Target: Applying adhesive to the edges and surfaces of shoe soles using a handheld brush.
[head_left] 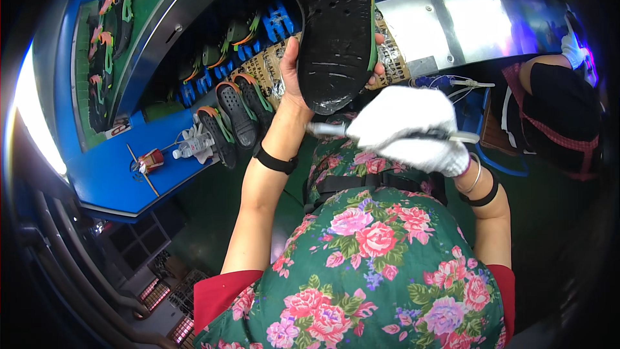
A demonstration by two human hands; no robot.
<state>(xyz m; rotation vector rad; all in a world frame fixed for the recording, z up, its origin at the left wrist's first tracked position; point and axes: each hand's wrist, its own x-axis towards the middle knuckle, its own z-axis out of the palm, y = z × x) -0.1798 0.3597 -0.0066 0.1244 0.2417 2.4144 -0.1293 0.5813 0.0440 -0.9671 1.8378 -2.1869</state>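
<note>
My bare left hand [292, 74] grips a black shoe sole [332, 39], its thumb on the near left edge and fingers showing past the right edge. The sole has rows of small holes, ridges and a glossy rounded end towards me; orange and green trim runs along its right side. My right hand [407, 126], in a white knit glove, is closed around a slim stick-like tool [328, 129]. The tool's pale tip points left, just below the sole's rounded end and apart from it. Its tip is blurred, so its exact kind does not show.
Several black soles with coloured trim [242, 116] lean at the edge of a blue table [116, 178], beside a plastic bottle [192, 147] and a red container [152, 160]. Ahead runs a metal-edged line [452, 22] with blue racks. At right, another person's gloved hand [572, 50] works.
</note>
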